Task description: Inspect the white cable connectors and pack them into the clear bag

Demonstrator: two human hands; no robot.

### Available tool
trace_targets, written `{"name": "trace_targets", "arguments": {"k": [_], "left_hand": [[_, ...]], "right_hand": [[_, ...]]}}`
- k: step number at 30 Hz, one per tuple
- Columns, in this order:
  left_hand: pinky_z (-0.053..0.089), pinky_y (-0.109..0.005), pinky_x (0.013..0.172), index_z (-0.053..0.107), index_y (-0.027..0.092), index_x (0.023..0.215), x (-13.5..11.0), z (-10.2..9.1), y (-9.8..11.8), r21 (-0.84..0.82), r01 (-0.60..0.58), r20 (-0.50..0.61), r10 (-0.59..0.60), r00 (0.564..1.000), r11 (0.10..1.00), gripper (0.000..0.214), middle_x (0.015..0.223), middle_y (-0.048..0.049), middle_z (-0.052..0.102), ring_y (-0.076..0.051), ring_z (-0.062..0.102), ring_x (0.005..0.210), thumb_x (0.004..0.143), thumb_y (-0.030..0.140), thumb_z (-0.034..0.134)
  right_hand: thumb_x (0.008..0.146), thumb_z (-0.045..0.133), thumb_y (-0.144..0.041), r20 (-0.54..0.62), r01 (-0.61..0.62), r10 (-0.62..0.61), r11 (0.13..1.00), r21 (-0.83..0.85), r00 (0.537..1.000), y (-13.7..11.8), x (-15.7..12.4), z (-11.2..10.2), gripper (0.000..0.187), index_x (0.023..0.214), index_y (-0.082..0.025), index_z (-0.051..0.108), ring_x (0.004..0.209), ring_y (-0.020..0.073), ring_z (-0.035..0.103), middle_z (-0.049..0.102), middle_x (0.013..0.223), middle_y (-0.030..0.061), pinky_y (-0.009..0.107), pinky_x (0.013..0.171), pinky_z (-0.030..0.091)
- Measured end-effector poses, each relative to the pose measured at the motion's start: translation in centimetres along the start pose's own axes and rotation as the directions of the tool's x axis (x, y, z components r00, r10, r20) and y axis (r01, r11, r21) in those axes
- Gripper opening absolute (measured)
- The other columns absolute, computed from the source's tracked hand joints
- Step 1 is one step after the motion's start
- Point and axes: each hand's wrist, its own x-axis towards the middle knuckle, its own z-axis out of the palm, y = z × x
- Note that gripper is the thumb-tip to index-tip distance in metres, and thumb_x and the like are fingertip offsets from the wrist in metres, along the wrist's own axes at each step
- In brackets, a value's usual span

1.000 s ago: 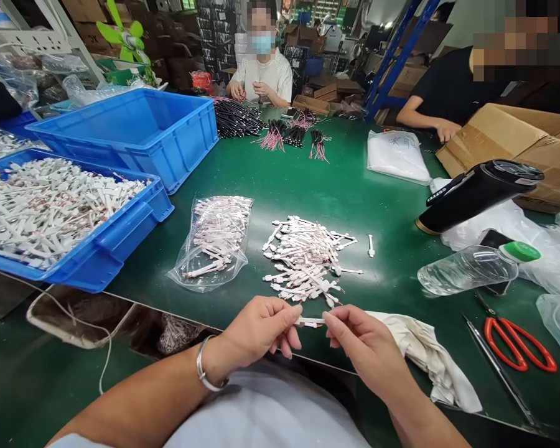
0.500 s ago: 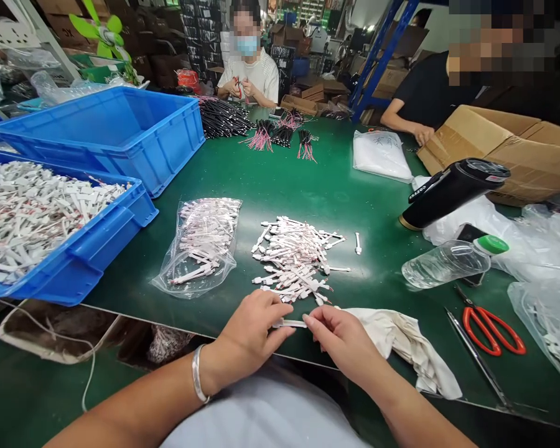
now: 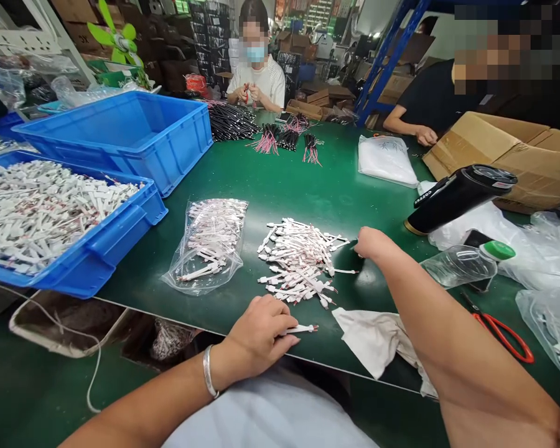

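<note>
My left hand [image 3: 259, 336] rests at the near edge of the green table [image 3: 284, 186], fingers pinched shut on a small white connector piece [image 3: 304, 328]. My right hand [image 3: 371, 244] is stretched forward just right of the loose pile of white connector pieces [image 3: 301, 261]. Its fingers curl down onto the table, and what they hold is hidden. A clear bag of the same pieces [image 3: 212, 242] lies left of the pile.
A blue crate full of white pieces [image 3: 121, 242] and another blue crate [image 3: 168, 143] stand at the left. A white cloth [image 3: 373, 336], plastic bottle [image 3: 462, 264], red scissors [image 3: 504, 333], black flask [image 3: 457, 199] and cardboard box [image 3: 518, 149] lie at the right. Two people work at the far side.
My right hand let go of the piece held between both hands and reached forward to the pile's right side. My left hand kept the piece and stayed at the table's edge.
</note>
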Motion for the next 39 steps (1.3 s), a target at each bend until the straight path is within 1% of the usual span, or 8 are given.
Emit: {"name": "trace_targets", "arguments": {"k": [5, 10, 14, 17, 24, 28, 35, 39], "left_hand": [[0.041, -0.034, 0.077, 0.062, 0.019, 0.097, -0.3, -0.1, -0.4, -0.101, -0.024, -0.112, 0.013, 0.994, 0.995, 0.018, 0.090, -0.0054, 0.063, -0.018, 0.054, 0.085, 0.081, 0.026, 0.059], [0.048, -0.032, 0.077, 0.055, 0.017, 0.110, -0.3, -0.4, -0.1, -0.341, -0.054, -0.304, -0.055, 0.951, 0.938, 0.032, 0.091, -0.0068, 0.064, -0.016, 0.058, 0.084, 0.079, 0.022, 0.061], [0.050, -0.028, 0.072, 0.055, 0.015, 0.111, 0.3, -0.4, 1.0, -0.458, 0.027, -0.186, -0.126, 0.974, 0.888, 0.042, 0.089, -0.0063, 0.066, -0.015, 0.060, 0.077, 0.072, 0.025, 0.067], [0.048, -0.023, 0.062, 0.063, 0.014, 0.099, 0.6, -0.5, 1.5, -0.519, 0.136, -0.066, -0.199, 0.978, 0.844, 0.024, 0.079, -0.0041, 0.067, -0.012, 0.058, 0.066, 0.077, 0.023, 0.060], [0.042, -0.022, 0.061, 0.067, 0.015, 0.088, 0.2, -1.7, 1.6, -0.567, 0.232, 0.018, -0.270, 0.963, 0.790, 0.017, 0.072, -0.0021, 0.062, -0.011, 0.050, 0.063, 0.081, 0.026, 0.055], [0.041, -0.021, 0.057, 0.061, 0.014, 0.074, 0.2, -2.0, 1.7, -0.715, 0.371, 0.183, -0.353, 0.918, 0.593, 0.026, 0.064, -0.0001, 0.056, -0.010, 0.049, 0.059, 0.084, 0.035, 0.052], [0.031, -0.016, 0.044, 0.050, 0.014, 0.061, 0.4, -1.5, 1.1, -0.801, 0.558, 0.432, -0.435, 0.790, 0.217, 0.038, 0.052, 0.0041, 0.050, -0.004, 0.041, 0.043, 0.077, 0.048, 0.058], [0.036, -0.019, 0.049, 0.054, 0.014, 0.065, 0.2, -1.7, 1.0, -0.785, 0.527, 0.369, -0.437, 0.820, 0.326, 0.035, 0.056, 0.0030, 0.052, -0.006, 0.045, 0.048, 0.080, 0.045, 0.055]], "right_hand": [[0.064, 0.064, -0.015, 0.033, -0.007, 0.002, 0.988, 0.155, 0.999, 0.0, -2.0, -0.9, 0.007, 0.070, -0.016, 0.061, 0.057, 0.0213, 0.058, 0.048, 0.047, 0.0005, 0.035, 0.056, 0.042], [0.068, 0.064, -0.032, 0.108, -0.001, -0.050, 0.902, 0.432, 0.993, -0.2, -12.1, 0.1, 0.052, 0.115, -0.020, 0.050, 0.062, 0.0172, 0.062, 0.060, 0.070, -0.0002, 0.031, 0.058, 0.051], [0.065, 0.074, -0.033, 0.308, -0.266, 0.006, 0.524, 0.809, 0.951, -1.3, -20.2, 3.4, 0.038, 0.097, -0.021, 0.058, 0.062, 0.0125, 0.061, 0.060, 0.071, -0.0014, 0.025, 0.057, 0.051], [0.063, 0.078, -0.033, 0.364, -0.349, 0.042, 0.403, 0.846, 0.931, -1.6, -22.7, 4.5, 0.031, 0.086, -0.021, 0.060, 0.066, 0.0124, 0.063, 0.063, 0.072, -0.0012, 0.023, 0.060, 0.052], [0.068, 0.072, -0.042, 0.216, -0.164, 0.009, 0.683, 0.712, 0.976, -0.6, -22.9, 3.8, 0.027, 0.085, -0.020, 0.069, 0.066, 0.0164, 0.064, 0.068, 0.070, 0.0026, 0.029, 0.064, 0.054], [0.074, 0.063, -0.046, 0.203, -0.024, -0.115, 0.817, 0.576, 0.972, -0.5, -22.6, 3.1, 0.027, 0.083, -0.021, 0.071, 0.059, 0.0149, 0.060, 0.066, 0.068, 0.0027, 0.026, 0.054, 0.050], [0.074, 0.060, -0.052, 0.453, -0.228, -0.059, 0.801, 0.553, 0.890, -1.6, -21.6, 2.5, 0.035, 0.064, -0.018, 0.062, 0.044, 0.0071, 0.047, 0.055, 0.053, -0.0030, 0.020, 0.045, 0.037], [0.077, 0.059, -0.049, 0.475, -0.233, -0.074, 0.800, 0.553, 0.877, -1.3, -21.4, 2.6, 0.031, 0.071, -0.019, 0.064, 0.047, 0.0086, 0.050, 0.057, 0.057, -0.0020, 0.021, 0.048, 0.039]]}}
